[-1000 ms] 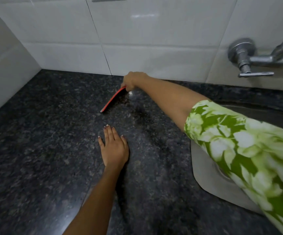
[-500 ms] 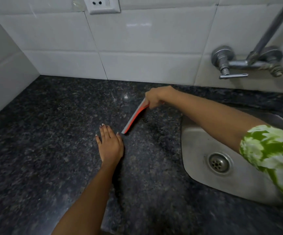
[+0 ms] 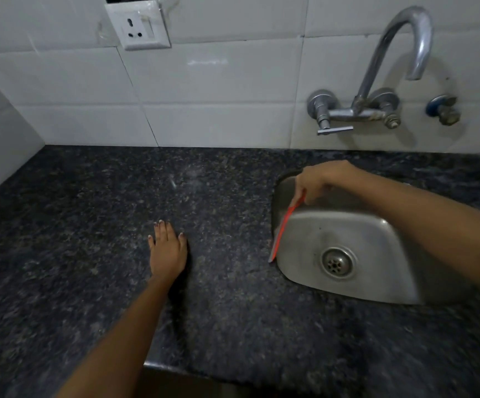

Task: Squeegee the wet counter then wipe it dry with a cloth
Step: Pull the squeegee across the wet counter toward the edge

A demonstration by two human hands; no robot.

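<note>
Right hand (image 3: 323,179) is gripping the squeegee (image 3: 283,229) at the sink (image 3: 382,242) rim, seemingly touching; left hand (image 3: 167,248) is lying flat on the surface (image 3: 89,225) beside the sink, under the tap (image 3: 391,67).

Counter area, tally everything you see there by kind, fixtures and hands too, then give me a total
Hands: 2, left hand, right hand
Squeegee: 1, red squeegee
Sink: 1, steel sink
Tap: 1, wall tap
Valve: 1, small valve
Socket: 1, wall socket
Total: 7
</note>
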